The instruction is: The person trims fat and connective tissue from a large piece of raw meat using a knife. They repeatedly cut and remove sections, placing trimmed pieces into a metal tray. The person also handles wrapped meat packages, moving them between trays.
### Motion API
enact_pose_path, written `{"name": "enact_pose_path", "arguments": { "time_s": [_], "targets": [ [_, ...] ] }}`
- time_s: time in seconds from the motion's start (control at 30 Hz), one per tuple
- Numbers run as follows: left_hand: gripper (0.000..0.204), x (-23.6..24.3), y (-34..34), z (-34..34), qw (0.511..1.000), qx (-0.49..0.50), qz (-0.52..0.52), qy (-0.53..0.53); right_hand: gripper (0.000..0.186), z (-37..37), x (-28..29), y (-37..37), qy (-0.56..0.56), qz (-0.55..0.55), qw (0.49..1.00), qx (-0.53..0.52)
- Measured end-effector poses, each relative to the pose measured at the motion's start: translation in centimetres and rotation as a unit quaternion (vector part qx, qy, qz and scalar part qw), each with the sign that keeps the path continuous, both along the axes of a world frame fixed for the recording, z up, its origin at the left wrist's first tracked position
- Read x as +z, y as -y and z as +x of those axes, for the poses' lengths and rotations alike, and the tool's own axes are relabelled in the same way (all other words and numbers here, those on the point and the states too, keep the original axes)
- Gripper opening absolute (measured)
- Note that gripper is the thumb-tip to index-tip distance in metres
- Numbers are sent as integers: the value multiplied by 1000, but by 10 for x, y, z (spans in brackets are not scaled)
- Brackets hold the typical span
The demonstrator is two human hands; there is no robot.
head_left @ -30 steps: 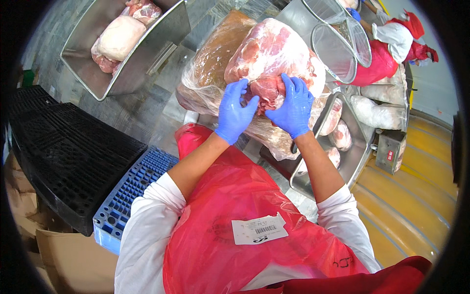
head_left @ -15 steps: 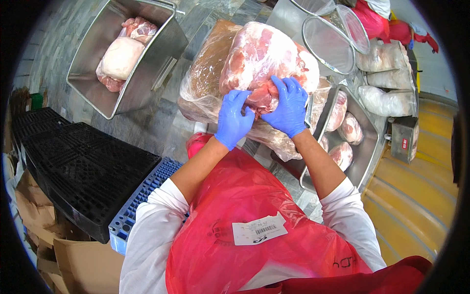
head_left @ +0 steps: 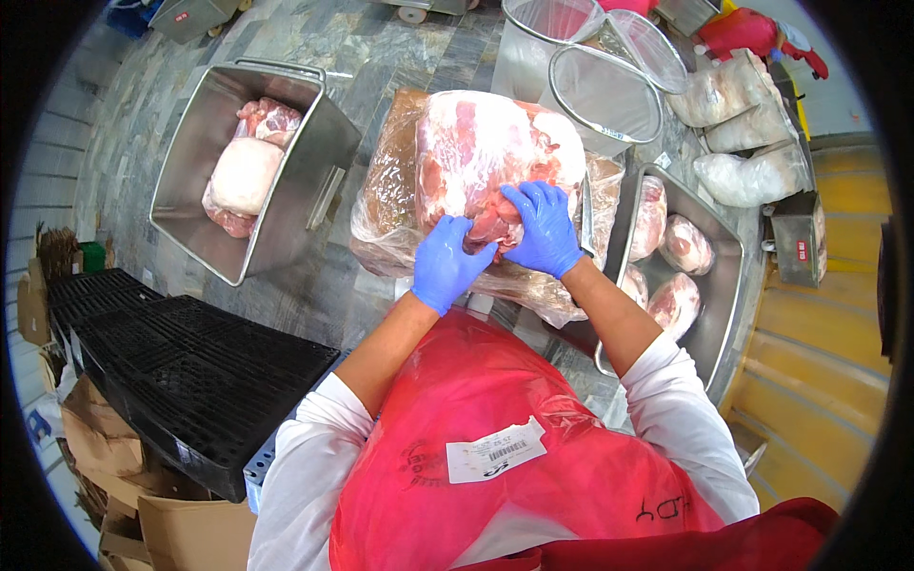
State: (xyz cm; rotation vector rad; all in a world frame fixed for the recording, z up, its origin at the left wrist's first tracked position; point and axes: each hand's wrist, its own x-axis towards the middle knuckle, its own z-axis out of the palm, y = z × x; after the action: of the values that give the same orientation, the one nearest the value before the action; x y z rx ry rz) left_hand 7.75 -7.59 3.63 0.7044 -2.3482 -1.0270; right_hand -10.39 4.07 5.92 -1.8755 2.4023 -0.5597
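A large block of raw meat (head_left: 471, 143), pink with white fat, lies on a plastic-wrapped brown box (head_left: 388, 171) in front of me. Both hands wear blue gloves and are at the meat's near edge. My left hand (head_left: 445, 264) has its fingers and thumb closed on a loose red fold there. Just to the right, my right hand (head_left: 545, 228) curls its fingers over the same near part, gripping the meat. A narrow metal blade, apparently a knife (head_left: 586, 219), lies right beside the right hand. The fingertips are partly hidden in the folds.
A steel tub (head_left: 286, 214) with meat pieces stands at left. Another steel bin (head_left: 725, 285) holding several wrapped cuts is at right. Beyond are hoop-topped clear bags (head_left: 609, 95) and bagged goods (head_left: 752, 171). Black pallets (head_left: 190, 352) and cardboard (head_left: 190, 533) lie at lower left.
The view has shifted, so the surroundings sit lower in the picture. Both hands remain at the meat's near edge, with slightly shifted fingers.
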Motion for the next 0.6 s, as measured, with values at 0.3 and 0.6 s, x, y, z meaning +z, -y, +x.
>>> {"name": "enact_pose_path", "arguments": {
  "time_s": [0.3, 0.6],
  "targets": [
    [50, 20, 9, -20, 959, -83, -36, 270, 101, 4, -15, -50, 62, -39, 988, -139],
    [43, 46, 7, -41, 908, -187, -180, 329, 79, 22, -88, -191, 114, 94, 887, -437]
  ]
}}
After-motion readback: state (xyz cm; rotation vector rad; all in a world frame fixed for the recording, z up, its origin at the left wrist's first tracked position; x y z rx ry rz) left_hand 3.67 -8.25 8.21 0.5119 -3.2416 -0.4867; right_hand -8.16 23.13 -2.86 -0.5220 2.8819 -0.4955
